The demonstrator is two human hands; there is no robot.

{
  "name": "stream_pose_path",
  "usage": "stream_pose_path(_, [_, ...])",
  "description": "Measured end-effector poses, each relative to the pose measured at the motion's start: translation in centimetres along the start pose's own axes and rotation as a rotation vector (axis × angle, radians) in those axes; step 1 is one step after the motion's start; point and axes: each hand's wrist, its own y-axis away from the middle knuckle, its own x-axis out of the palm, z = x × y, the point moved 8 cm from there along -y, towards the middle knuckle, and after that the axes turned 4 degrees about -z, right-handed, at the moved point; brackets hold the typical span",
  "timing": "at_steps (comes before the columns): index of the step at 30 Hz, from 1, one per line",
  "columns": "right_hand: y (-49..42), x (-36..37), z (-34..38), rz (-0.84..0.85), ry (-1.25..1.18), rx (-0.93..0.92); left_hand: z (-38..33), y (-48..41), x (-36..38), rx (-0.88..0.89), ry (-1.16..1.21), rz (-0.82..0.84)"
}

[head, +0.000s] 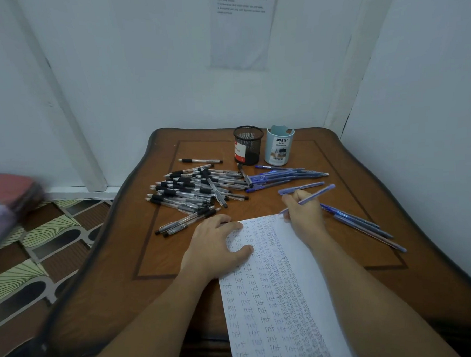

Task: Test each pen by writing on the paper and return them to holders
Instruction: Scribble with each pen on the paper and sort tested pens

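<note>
Blue pen (314, 195) in test position: my right hand (303, 210) pinches the barrel low down, with the fingers curled round it in a writing grip. The pen's long axis slants from the tip, down and left at the far right corner of the paper (282, 297), up and right toward the tail end. I cannot tell whether the tip touches the sheet, as it sits at the very edge.

My left hand (215, 246) lies flat on the far left corner of the paper, fingers spread and thumb apart, pressing the sheet to the desk (180, 302). The paper carries rows of the word "test", denser toward its right side.

Relation governing the coming move: two holders stand side by side at the far edge of the desk, beyond the right hand and slightly to its left. The black mesh holder (248, 145) is on the left, and the light blue holder (280, 146) is just beside it on the right. No pen rises out of either. The right hand is the nearer hand to both, and it carries the pen. I judge that the return calls for a forward reach, with the pen swung from its slant to upright before release.

Between the hand and the holders lies a group of blue pens (280, 176). A heap of black pens (191, 191) lies to the left. More blue pens (366, 226) lie right of the right wrist.
</note>
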Motion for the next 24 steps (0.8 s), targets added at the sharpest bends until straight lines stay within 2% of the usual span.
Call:
stream_pose_path(4, [0.0,0.2,1.3,0.182,-0.247,0.036,0.0,-0.1,-0.1,-0.002,-0.015,0.007])
stream_pose_path(8, [-0.4,-1.2,2.4,0.159,-0.350,0.020,-0.1,0.0,-0.2,0.007,-0.016,0.003])
stream_pose_path(13, [-0.1,-5.1,2.0,-0.012,-0.072,-0.029,0.0,0.1,-0.1,0.014,-0.016,0.012])
stream_pose_path(17, [0.4,-5.8,1.8,0.105,0.401,-0.328,-0.3,0.3,-0.1,0.013,-0.029,0.023])
stream_pose_path(18, [0.5,-5.8,1.5,0.123,0.470,-0.352,-0.3,0.4,0.0,0.009,-0.035,0.027])
stream_pose_path(21, [0.9,-6.0,0.5,0.147,0.558,-0.332,-0.6,0.6,-0.1,0.013,-0.060,0.040])
stream_pose_path(24, [1.4,-5.7,0.2,0.171,0.514,-0.339,-0.8,0.7,-0.2,0.032,-0.087,0.037])
